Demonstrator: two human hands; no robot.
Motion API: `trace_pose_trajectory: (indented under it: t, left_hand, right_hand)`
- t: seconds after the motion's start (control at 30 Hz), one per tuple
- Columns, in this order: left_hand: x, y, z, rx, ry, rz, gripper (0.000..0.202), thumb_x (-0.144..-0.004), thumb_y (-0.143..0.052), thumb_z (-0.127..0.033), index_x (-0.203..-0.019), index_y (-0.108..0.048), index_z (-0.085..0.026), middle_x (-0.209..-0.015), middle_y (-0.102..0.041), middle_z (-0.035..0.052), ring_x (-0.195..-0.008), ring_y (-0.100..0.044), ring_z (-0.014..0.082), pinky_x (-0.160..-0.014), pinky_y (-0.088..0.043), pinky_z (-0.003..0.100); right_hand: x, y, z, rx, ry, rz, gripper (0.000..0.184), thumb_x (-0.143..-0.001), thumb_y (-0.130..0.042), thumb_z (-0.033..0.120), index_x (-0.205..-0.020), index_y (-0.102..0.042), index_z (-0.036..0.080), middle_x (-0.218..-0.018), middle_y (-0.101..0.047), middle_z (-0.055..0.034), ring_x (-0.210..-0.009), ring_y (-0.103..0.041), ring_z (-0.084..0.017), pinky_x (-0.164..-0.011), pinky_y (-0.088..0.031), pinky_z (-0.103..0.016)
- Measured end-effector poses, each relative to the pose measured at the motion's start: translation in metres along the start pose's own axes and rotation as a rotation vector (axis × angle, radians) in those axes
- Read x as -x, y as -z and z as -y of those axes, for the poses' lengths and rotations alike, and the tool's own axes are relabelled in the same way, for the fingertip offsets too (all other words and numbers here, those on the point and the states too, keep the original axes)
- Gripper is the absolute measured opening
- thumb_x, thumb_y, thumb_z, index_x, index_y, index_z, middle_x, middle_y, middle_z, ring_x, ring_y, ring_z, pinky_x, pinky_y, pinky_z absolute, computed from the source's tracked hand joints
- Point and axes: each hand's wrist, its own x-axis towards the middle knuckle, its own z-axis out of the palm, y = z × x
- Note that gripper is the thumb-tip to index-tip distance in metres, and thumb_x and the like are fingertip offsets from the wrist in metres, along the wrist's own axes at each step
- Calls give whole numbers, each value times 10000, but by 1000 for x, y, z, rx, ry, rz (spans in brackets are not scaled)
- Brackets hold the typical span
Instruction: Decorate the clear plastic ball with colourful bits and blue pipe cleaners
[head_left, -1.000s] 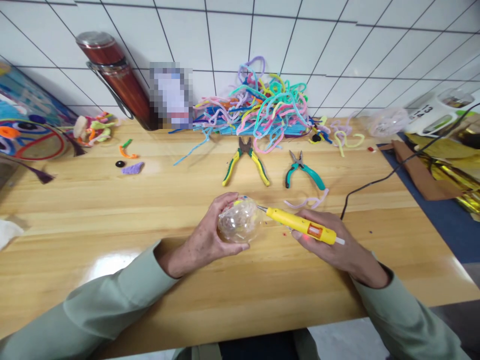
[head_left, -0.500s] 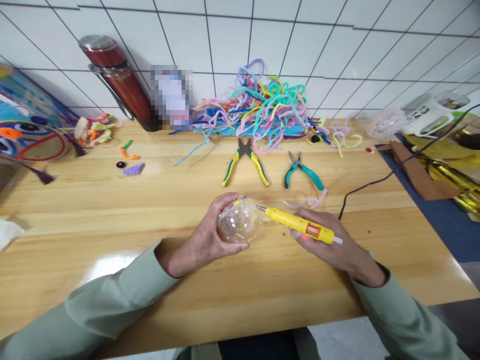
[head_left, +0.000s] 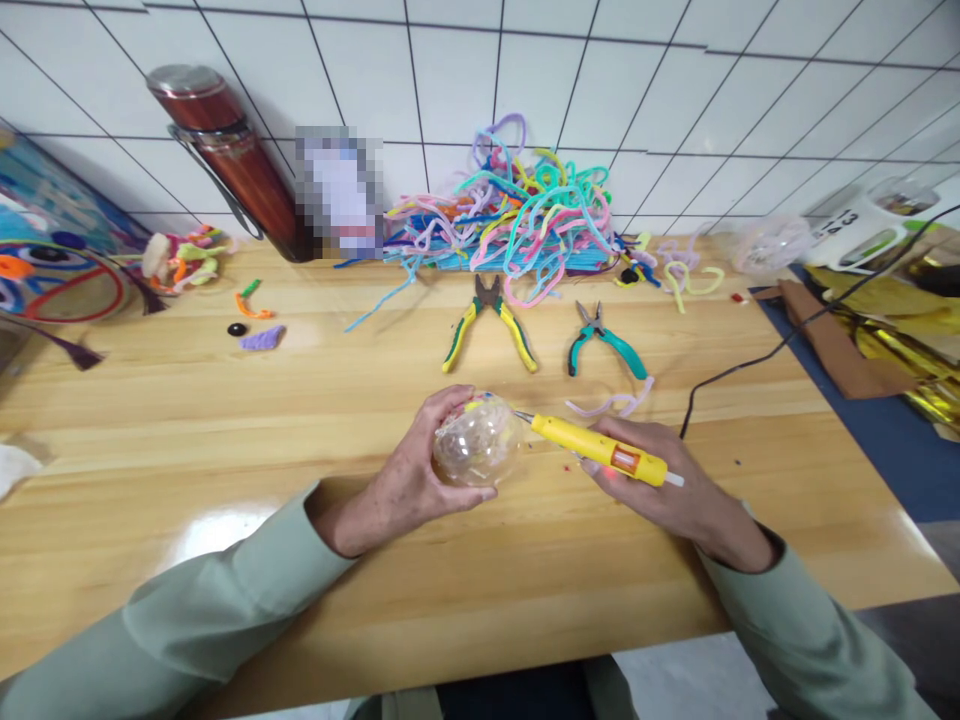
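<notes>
My left hand is wrapped round a clear plastic ball with some coloured bits at its far side. In my right hand is a yellow hot glue gun, a white glue stick poking from its back end. The gun's metal nozzle points left and meets or nearly meets the ball's upper right side; I cannot tell whether they touch. A small red glow shows by my right fingers. Beyond the hands lie yellow-green pliers and teal pliers, with a pale purple pipe cleaner nearer.
Against the tiled wall sits a heap of coloured pipe cleaners. A red-brown thermos stands at the back left, near small craft pieces. A black cord runs across the right side, by gold and brown sheets.
Almost nothing differs. The whole view has shifted very slightly; both hands keep their hold, with the nozzle still at the ball's upper right side.
</notes>
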Motion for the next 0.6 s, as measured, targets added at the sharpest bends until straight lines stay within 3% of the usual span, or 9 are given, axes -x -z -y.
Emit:
trace_pose_trajectory:
  t: [0.6]
  left_hand:
    - [0, 0, -1, 8, 4, 6, 1022, -780, -975, -416, -1606, -378, -342, -1593, -498, 142, -1517, -509, 365, -1298, -418, 606]
  right_hand:
    - [0, 2, 2, -1, 9, 7, 91, -974, -638, 219, -886, -650, 235, -697, -643, 33, -562, -559, -131, -573, -428, -287]
